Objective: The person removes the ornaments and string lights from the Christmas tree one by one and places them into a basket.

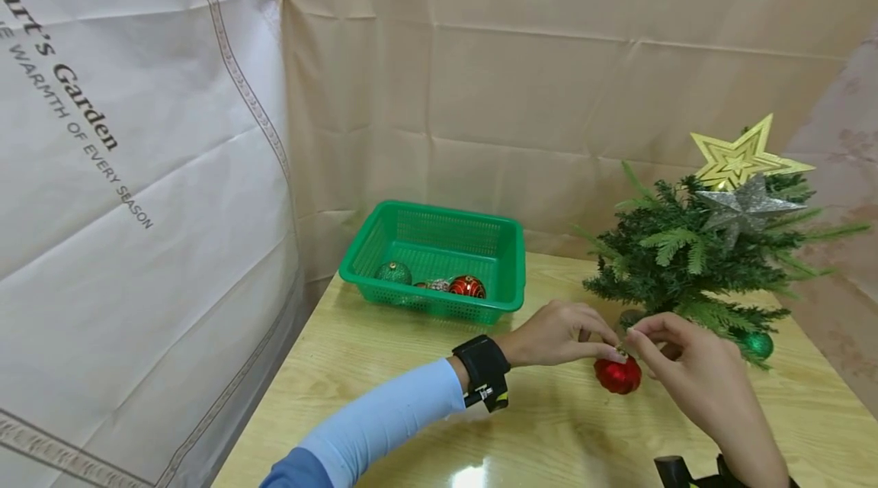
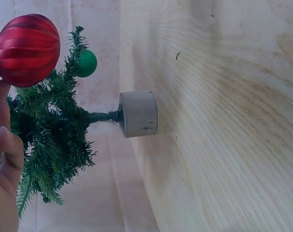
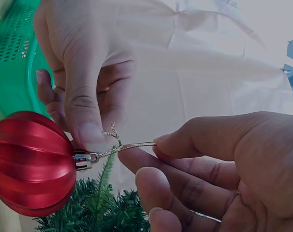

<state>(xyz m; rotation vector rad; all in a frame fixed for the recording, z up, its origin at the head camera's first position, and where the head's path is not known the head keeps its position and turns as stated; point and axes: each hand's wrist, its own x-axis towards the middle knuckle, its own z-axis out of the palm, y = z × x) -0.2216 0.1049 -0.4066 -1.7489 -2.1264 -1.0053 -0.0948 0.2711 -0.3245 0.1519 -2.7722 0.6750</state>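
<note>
While a green basket (image 1: 439, 263) holding spare baubles sits behind and the small tree (image 1: 700, 267) crowds close on the right, both hands pinch the gold loop (image 3: 129, 146) of a red bauble (image 1: 618, 375), left hand (image 1: 559, 334) and right hand (image 1: 693, 370). It hangs above the table (image 1: 549, 427), cap sideways toward the loop; its far side is hidden.

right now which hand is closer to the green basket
Left. The left hand is just in front of the green basket, near its right corner; the right hand is farther right, below the small tree.
</note>
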